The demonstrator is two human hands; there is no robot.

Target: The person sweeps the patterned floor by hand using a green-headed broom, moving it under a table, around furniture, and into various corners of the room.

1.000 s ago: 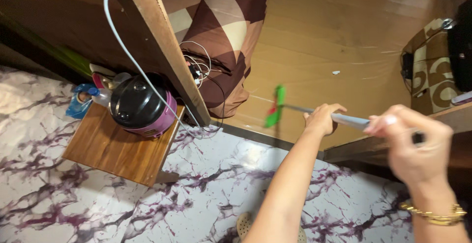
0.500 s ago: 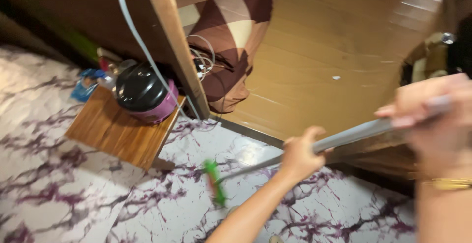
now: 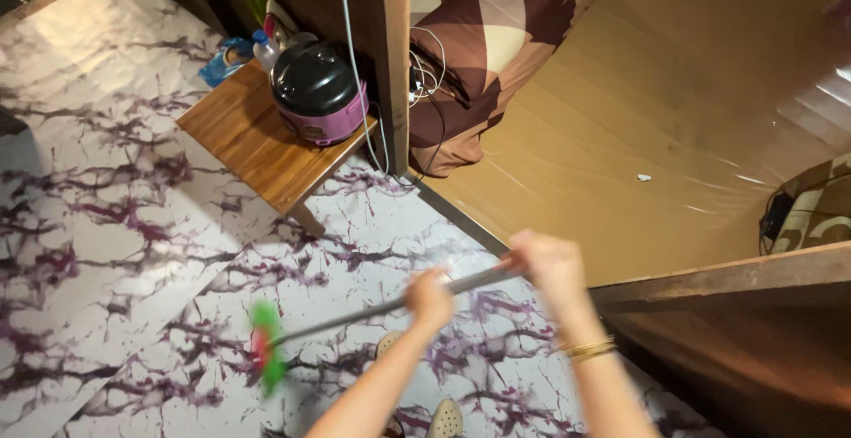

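Observation:
Both of my hands grip a long grey broom handle [image 3: 355, 316], all of it blurred by motion. My left hand [image 3: 430, 299] holds it lower down, and my right hand [image 3: 550, 265], with a gold bracelet at the wrist, holds it higher up. The green broom head [image 3: 266, 358] rests low over the white and purple marbled floor [image 3: 115, 225], to the left of my hands. The tops of my light sandals [image 3: 443, 418] show at the bottom edge.
A low wooden table [image 3: 239, 136] carries a purple cooker with a black lid [image 3: 319, 92], with a blue packet [image 3: 226, 55] behind it. A wooden post [image 3: 390, 48], white cables [image 3: 425, 70] and brown checked bedding [image 3: 487, 39] stand beyond. Glossy wooden flooring [image 3: 620, 119] holds a white scrap [image 3: 644, 177].
The broom head has swung from above the wooden flooring down and left onto the marbled floor. My hands came closer together on the handle, and the view tilted left.

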